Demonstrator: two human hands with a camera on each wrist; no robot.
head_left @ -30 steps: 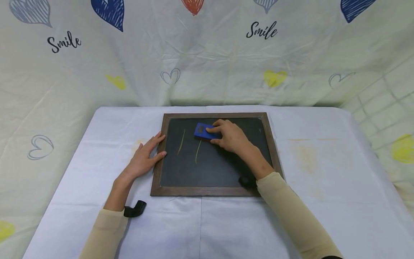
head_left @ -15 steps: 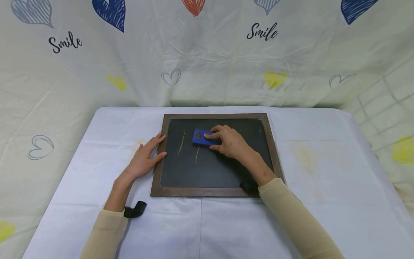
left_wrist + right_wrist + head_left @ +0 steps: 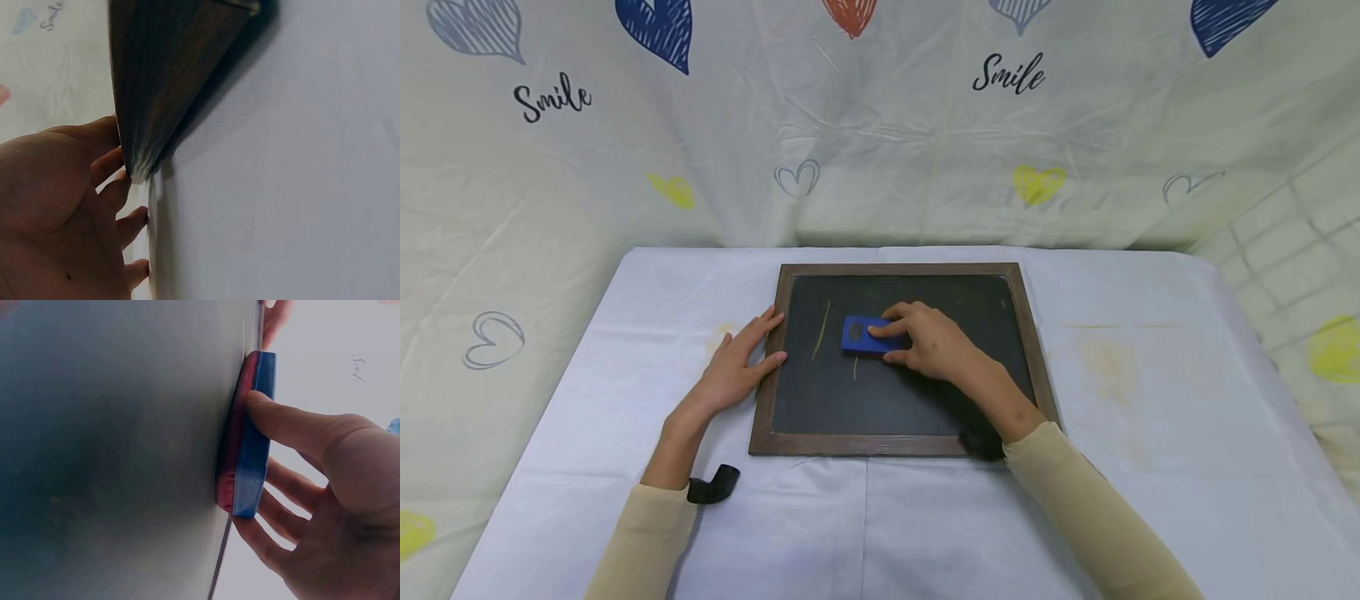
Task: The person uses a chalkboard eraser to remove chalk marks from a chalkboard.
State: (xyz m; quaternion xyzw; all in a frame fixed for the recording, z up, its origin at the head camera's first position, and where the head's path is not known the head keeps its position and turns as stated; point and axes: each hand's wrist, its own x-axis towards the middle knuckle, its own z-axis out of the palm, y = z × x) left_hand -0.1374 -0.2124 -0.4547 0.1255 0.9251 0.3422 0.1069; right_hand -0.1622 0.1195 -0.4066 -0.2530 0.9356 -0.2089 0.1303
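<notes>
The blue eraser point(image 3: 859, 340) lies over the middle of the chalkboard point(image 3: 850, 408), a little left of centre, with its long axis running nearly side to side. It sits in the grip of the right hand point(image 3: 936, 342), which comes in from the right and covers the eraser's right end; the left end sticks out free. In the right wrist view the thumb presses one long side and the fingers curl round the other, and the red pad point(image 3: 231, 456) faces the board, apparently touching it.

What matters most is how the eraser lies to the yellow marks: the short chalk line point(image 3: 854, 368) runs out from its near edge, almost square to its long axis, while the longer chalk line point(image 3: 821, 331) slants just beside its free end, on the side away from the right hand.

The left hand point(image 3: 732, 371), farther from the eraser, grips nothing; its fingers are spread and fairly straight, fingertips and thumb resting on the left side of the wooden frame point(image 3: 850, 445), which lies flat on the cloth-covered bench point(image 3: 1150, 508)
</notes>
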